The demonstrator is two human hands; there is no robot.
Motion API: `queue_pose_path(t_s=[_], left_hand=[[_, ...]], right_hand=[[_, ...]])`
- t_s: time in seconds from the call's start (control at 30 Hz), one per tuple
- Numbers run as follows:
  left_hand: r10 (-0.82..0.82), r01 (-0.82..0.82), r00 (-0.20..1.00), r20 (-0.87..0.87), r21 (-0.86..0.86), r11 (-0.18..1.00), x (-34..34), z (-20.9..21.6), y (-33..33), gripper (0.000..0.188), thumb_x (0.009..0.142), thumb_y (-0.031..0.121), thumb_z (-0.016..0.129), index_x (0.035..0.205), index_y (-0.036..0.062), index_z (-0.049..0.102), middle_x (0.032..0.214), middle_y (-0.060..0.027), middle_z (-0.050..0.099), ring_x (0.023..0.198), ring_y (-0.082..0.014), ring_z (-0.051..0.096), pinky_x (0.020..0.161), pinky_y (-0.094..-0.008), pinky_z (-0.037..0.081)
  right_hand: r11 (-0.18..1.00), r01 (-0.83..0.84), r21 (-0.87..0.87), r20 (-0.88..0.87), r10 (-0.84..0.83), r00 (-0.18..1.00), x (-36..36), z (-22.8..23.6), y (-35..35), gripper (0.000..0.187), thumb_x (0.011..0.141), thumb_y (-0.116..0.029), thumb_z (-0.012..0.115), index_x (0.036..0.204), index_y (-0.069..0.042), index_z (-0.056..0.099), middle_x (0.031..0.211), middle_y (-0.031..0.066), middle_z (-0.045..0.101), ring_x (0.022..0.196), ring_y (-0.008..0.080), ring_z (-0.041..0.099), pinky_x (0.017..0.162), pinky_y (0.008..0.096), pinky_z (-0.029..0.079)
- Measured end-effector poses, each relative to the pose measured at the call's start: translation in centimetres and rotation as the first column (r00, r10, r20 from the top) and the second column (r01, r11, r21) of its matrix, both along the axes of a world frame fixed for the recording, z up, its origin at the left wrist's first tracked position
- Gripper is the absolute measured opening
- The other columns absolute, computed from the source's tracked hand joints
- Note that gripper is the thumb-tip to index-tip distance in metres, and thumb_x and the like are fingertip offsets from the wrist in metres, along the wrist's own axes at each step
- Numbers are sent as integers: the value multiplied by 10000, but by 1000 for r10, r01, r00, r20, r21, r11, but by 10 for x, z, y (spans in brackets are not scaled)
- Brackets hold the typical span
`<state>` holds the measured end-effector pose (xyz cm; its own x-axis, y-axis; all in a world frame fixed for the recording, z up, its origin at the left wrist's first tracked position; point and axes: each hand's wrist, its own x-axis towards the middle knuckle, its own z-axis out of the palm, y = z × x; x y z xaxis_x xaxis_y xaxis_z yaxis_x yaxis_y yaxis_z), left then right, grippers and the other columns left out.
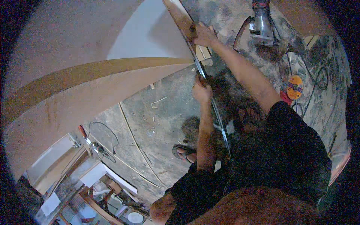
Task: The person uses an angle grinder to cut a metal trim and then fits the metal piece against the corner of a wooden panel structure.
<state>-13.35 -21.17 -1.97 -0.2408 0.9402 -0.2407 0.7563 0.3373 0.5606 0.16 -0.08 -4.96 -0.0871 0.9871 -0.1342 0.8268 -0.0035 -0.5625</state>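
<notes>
A long, thin shiny strip runs slantwise from the top of the view, past the end of a large pale panel, down towards my lap. My left hand is closed around it just below the panel's corner. Farther up, my right hand curls its fingers over the strip's brownish upper part; its fingertips are partly in shadow. Beside the strip, the panel shows a white face and a curved brown edge. A small pale wooden piece lies between my two hands, by the panel's corner.
A power tool with a cable stands at the far right. Nearer lies a round orange-yellow disc. Left on the dusty floor are a red-handled tool, thin strips and a pile of board offcuts. My sandalled foot is close by.
</notes>
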Motion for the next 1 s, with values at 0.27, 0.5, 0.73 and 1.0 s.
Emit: queue_pose_path(t_s=[0.27,0.5,0.73,1.0], left_hand=[[33,-40,996,83,86,996,-18,-23,-2,404,948,393,465,1203,122,621,937,-224,680,826,-429,649,725,-541,499],[41,-50,994,102,93,994,-3,-16,-2,436,970,431,441,1172,91,626,890,-242,671,744,-449,635,668,-536,490],[108,-105,992,-63,50,993,17,6,-15,393,1006,373,401,1160,89,625,785,-228,663,669,-446,629,584,-528,484],[118,-105,985,-123,103,989,19,-22,-128,326,948,309,518,1184,108,620,733,-195,667,607,-398,642,545,-512,491]], right_hand=[[1000,7,-1,-2,-7,1000,-15,18,0,655,734,-382,653,1260,-11,533,1271,199,526,1186,381,534,997,587,334],[999,-23,28,-2,23,1000,-2,6,0,631,768,-363,630,1279,-14,509,1251,191,526,1216,356,501,994,600,329],[998,4,62,101,-10,995,-4,4,-4,527,758,-254,592,1213,2,517,1180,177,513,1121,348,554,923,537,347],[999,-26,-24,139,29,990,-7,13,5,557,805,-288,564,1273,4,487,1259,196,470,1234,355,489,918,536,349]])
